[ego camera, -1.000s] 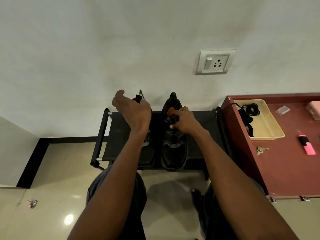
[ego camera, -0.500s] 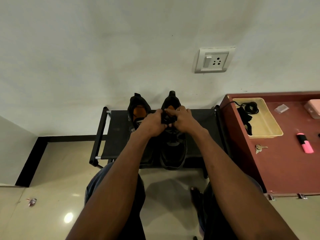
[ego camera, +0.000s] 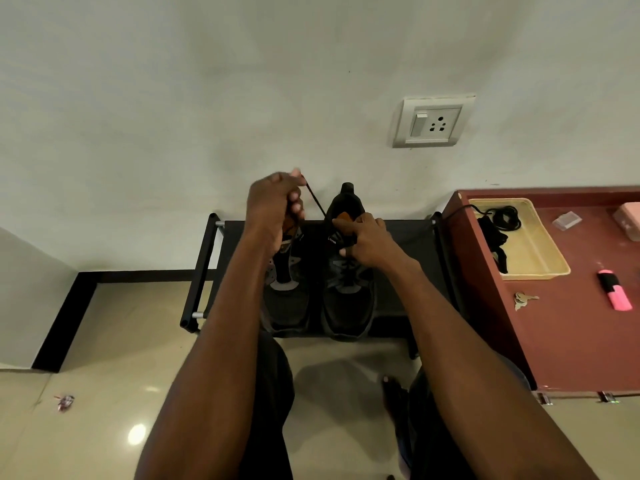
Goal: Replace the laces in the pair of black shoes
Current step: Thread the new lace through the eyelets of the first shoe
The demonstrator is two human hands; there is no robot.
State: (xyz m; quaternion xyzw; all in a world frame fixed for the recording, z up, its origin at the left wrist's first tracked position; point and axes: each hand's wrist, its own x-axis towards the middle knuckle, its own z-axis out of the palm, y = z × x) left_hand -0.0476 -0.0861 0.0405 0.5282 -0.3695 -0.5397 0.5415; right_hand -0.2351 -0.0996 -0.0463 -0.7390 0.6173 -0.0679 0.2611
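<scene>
Nearest, two bare forearms reach forward over a glossy tiled floor (ego camera: 114,341). Beyond them a black shoe rack (ego camera: 204,271) against the wall carries the pair of black shoes — the left shoe (ego camera: 289,296) and the right shoe (ego camera: 348,306) side by side, toes toward the viewer. The right hand (ego camera: 369,239) grips the tongue area of the right shoe with curled fingers. The left hand (ego camera: 273,207), raised above the left shoe, pinches a black lace (ego camera: 316,199) that runs taut down to the right shoe's collar. Rightward, a red-brown table (ego camera: 571,341) holds a yellow tray (ego camera: 550,251), keys (ego camera: 523,299) and a pink highlighter (ego camera: 615,294). Farthest — a wall socket (ego camera: 433,122).
</scene>
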